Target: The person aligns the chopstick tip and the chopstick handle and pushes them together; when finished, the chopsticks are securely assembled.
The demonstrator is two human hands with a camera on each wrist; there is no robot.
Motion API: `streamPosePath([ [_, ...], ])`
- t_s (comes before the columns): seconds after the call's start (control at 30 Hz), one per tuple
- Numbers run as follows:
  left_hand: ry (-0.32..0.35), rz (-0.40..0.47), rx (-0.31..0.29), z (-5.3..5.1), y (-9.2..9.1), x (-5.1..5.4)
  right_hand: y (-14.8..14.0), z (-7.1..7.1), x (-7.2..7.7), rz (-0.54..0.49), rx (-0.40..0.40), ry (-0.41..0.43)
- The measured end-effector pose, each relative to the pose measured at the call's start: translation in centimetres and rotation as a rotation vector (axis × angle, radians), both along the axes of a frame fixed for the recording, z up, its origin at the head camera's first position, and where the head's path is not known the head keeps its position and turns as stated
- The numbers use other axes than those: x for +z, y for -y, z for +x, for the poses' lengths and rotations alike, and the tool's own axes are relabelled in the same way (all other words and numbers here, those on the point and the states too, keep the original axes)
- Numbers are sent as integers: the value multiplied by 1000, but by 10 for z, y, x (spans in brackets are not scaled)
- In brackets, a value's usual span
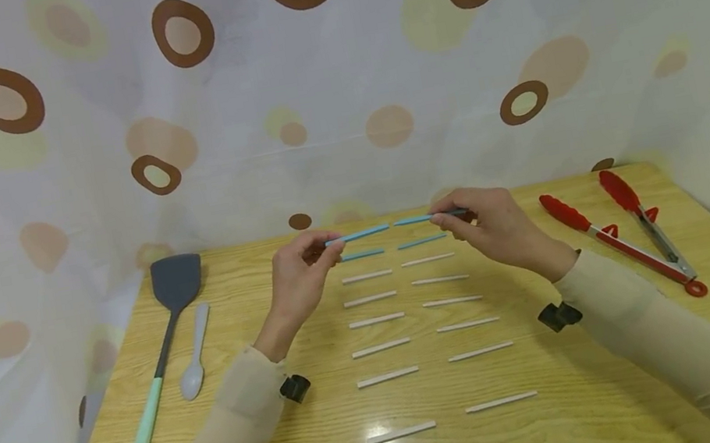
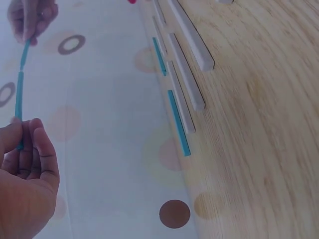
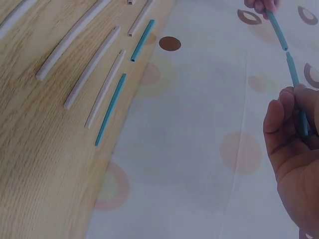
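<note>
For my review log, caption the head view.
Left hand and right hand each hold a blue stick, ends nearly meeting.

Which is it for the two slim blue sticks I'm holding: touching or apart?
Apart. The head view shows a narrow gap between the left held stick and the right held stick.

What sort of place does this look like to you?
Probably an indoor tabletop work area rather than a kitchen: patterned sheeting backs a wood-grain table, where sticks lie in rows between a spatula and red tongs.
</note>
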State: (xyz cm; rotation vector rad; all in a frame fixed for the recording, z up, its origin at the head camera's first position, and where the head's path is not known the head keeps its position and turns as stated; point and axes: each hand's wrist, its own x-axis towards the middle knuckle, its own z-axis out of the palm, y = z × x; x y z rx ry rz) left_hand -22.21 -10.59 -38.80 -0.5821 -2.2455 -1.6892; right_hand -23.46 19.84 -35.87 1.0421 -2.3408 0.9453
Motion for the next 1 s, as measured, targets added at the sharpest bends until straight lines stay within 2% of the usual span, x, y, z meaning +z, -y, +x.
streamPosePath([
  [0.27,22,29,-1,-1,-7,-3,2,-1,-6,-29,3,-49],
  [0.5,20,42,40,21,-15,21,3,3,-9,-26,-2,-59],
  [0.57,29,55,59,18,-16,17,5,5,-9,-23,2,-70],
  [0.77,40,105,75,1,-13,-7,7,7,-8,-20,33,-99],
  [0.87,26,98,44,-1,-11,-10,6,7,-6,-18,43,-106],
  [1.0,2,45,-16,0,-8,-9,5,5,-5,-17,44,-106],
])
